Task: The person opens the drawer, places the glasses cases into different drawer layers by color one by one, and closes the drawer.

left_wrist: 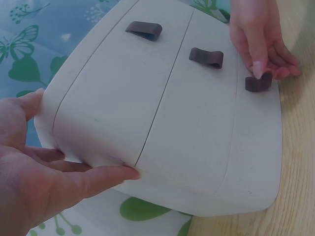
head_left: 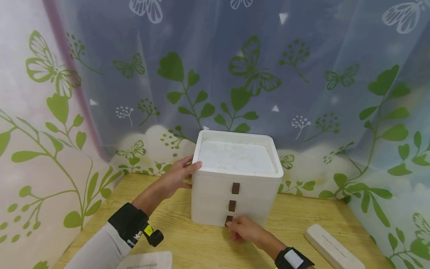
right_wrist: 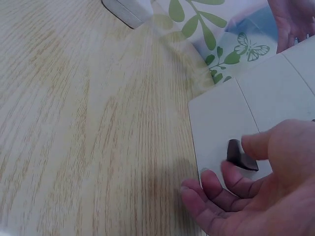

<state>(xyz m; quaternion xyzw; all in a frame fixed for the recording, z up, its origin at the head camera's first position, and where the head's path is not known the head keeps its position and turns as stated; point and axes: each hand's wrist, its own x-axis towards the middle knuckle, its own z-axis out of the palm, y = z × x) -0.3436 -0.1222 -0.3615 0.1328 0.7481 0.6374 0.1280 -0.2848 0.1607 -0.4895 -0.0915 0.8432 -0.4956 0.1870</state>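
A white box (head_left: 242, 200) with three drawers stands on the wooden table, each drawer front bearing a brown loop handle. My left hand (head_left: 174, 177) rests against the box's left side, with the thumb on the top rim; in the left wrist view its fingers (left_wrist: 98, 179) spread along that side. With thumb and index finger, my right hand (head_left: 246, 229) pinches the bottom drawer's handle (right_wrist: 241, 157). The other fingers of that hand lie loosely bent below it. Above it, the middle handle (head_left: 232, 206) and the top handle (head_left: 236, 188) are untouched. All drawer fronts sit flush.
A long white case (head_left: 332, 246) lies on the table (head_left: 188, 239) at the right. A pale flat item (head_left: 147, 260) with printed lettering lies at the front left. Behind the box hangs a curtain (head_left: 208, 93) with leaves and butterflies.
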